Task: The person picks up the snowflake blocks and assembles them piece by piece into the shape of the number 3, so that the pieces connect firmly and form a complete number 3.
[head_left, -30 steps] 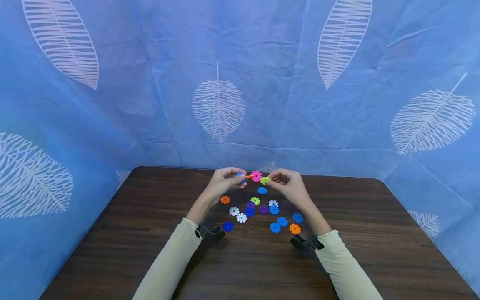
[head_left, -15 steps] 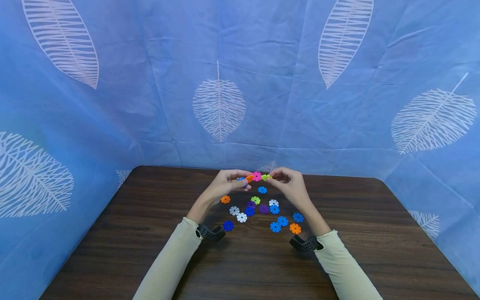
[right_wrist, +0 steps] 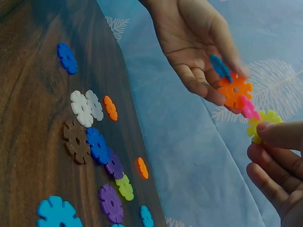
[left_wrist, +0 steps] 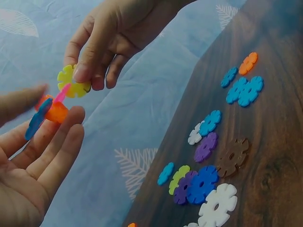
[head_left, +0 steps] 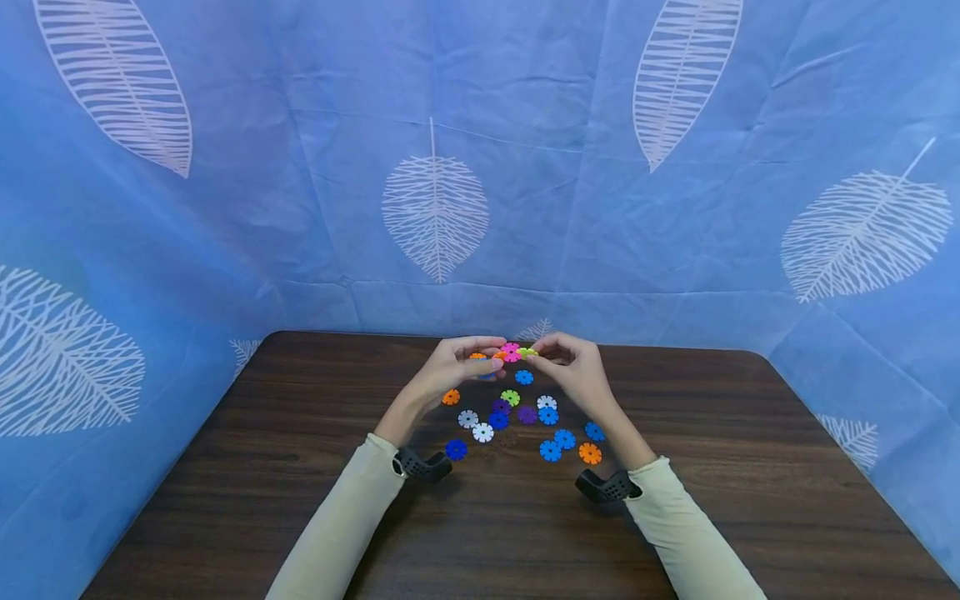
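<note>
Several notched plastic discs are joined in a short chain, held up by both hands near the table's far edge. My left hand (head_left: 450, 367) grips the blue disc (left_wrist: 38, 118) and orange disc (right_wrist: 235, 91) end between thumb and fingers. A pink disc (head_left: 510, 352) links the orange one to a yellow-green disc (right_wrist: 264, 124). My right hand (head_left: 573, 367) pinches that yellow-green disc between thumb and forefinger, its other fingers loosely curled. More orange shows beside the blue disc in the left wrist view, partly hidden by the left thumb.
Loose notched discs lie flat on the dark wooden table (head_left: 300, 500) below the hands: white (head_left: 483, 432), dark blue (head_left: 456, 450), orange (head_left: 590, 453), purple (head_left: 527, 415), brown (right_wrist: 76, 142) and light blue (head_left: 551, 451). A blue leaf-print cloth (head_left: 525, 208) hangs behind the table.
My left hand has shifted slightly right, towards the right hand. The chain has turned: the orange disc no longer appears edge-on, and the yellow-green disc looks flatter. The loose discs stay put.
</note>
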`<control>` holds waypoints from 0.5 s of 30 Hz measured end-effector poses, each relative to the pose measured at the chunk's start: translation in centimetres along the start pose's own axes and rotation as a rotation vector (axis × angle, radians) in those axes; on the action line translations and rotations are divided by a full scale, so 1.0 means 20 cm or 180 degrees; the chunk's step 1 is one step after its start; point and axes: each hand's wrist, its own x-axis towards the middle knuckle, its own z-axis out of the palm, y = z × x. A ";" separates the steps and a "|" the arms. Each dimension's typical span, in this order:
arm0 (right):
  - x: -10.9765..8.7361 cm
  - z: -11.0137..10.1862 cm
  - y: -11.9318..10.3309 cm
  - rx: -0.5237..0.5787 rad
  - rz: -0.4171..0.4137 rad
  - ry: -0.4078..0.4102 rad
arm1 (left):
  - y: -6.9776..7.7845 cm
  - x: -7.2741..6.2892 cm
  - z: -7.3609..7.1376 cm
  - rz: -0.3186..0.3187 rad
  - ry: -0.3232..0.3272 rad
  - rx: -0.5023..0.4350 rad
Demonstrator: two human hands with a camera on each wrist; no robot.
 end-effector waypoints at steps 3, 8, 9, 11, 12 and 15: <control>0.00 0.00 0.00 0.0011 -0.0002 -0.0016 | 0.00 0.00 0.01 -0.0056 0.0099 0.0160; -0.01 0.00 -0.07 0.0002 -0.0030 -0.0174 | 0.00 0.00 0.03 -0.0117 0.0190 0.0141; -0.02 0.00 -0.10 -0.0023 -0.0042 -0.0215 | 0.00 0.00 0.03 -0.0115 0.0198 0.0113; -0.03 0.00 -0.15 -0.0041 -0.0068 -0.0272 | 0.00 0.01 0.03 -0.0105 0.0215 0.0081; -0.03 0.00 -0.18 -0.0048 -0.0087 -0.0290 | -0.01 0.01 0.03 -0.0101 0.0229 0.0067; -0.04 0.00 -0.21 -0.0058 -0.0099 -0.0316 | -0.01 0.01 0.03 -0.0097 0.0277 0.0016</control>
